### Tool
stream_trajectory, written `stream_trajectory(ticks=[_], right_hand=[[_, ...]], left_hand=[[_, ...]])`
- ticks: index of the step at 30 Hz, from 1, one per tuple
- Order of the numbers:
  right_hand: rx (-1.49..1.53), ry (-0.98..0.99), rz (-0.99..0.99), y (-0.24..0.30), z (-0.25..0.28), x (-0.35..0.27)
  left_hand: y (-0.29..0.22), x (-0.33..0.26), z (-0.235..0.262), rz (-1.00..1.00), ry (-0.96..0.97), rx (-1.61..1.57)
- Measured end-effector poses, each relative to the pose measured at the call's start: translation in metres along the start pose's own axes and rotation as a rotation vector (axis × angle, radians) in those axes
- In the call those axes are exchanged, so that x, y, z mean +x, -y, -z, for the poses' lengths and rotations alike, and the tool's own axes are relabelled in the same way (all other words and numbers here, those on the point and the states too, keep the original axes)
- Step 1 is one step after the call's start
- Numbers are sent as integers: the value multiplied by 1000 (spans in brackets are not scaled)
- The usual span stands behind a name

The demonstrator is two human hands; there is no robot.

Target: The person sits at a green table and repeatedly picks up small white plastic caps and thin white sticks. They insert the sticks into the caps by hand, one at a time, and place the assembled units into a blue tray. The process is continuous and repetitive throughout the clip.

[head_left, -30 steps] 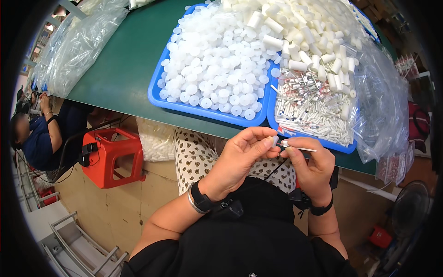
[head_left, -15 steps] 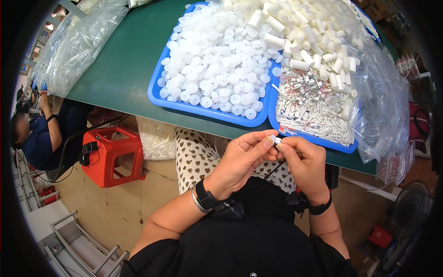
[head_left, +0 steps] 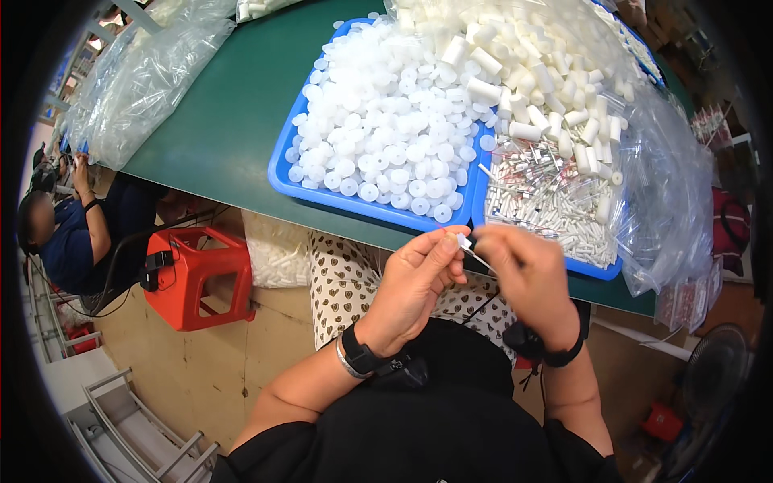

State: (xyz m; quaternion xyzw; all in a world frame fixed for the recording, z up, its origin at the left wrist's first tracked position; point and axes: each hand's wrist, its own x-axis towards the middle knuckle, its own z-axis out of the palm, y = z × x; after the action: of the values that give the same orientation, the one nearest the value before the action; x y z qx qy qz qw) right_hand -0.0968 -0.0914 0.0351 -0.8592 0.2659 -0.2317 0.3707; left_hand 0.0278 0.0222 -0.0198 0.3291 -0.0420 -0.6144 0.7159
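Over my lap, close to the table's front edge, my left hand [head_left: 415, 286] pinches a small white plastic part [head_left: 464, 241] between thumb and forefinger. A thin pale stem slants from that part toward my right hand [head_left: 527, 278]. The right fingers are curled together beside the part and a little blurred; whatever they grip is hidden. Just beyond my hands, a blue tray [head_left: 354, 206] is heaped with translucent white discs [head_left: 378, 137]. Touching it on the right, another blue tray [head_left: 600, 270] holds small white tubes and thin pins [head_left: 555, 201], with thicker white foam-like cylinders [head_left: 539, 88] piled behind.
The trays stand on a green table [head_left: 217, 113]. Clear plastic bags lie at the far left [head_left: 149, 88] and right [head_left: 664, 177]. A red stool [head_left: 197, 282] stands left of my legs, near a seated person [head_left: 72, 241]. A fan [head_left: 717, 370] is at the lower right.
My right hand has shifted slightly right and turned, its fingertips drawing away from the left ones. The white part stays in my left fingers, its thin stem now showing. The view has shifted slightly.
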Motion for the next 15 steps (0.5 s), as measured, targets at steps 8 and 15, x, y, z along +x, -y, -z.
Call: stream_trajectory(ticks=[8,15], right_hand=[[-807,-98,297,-37,-10,52],[-332,-129,220,-26,-4,36]], left_hand=[[-5,-3,-7,-14,19,59],[-11,-3,-8,-52,-22,70]])
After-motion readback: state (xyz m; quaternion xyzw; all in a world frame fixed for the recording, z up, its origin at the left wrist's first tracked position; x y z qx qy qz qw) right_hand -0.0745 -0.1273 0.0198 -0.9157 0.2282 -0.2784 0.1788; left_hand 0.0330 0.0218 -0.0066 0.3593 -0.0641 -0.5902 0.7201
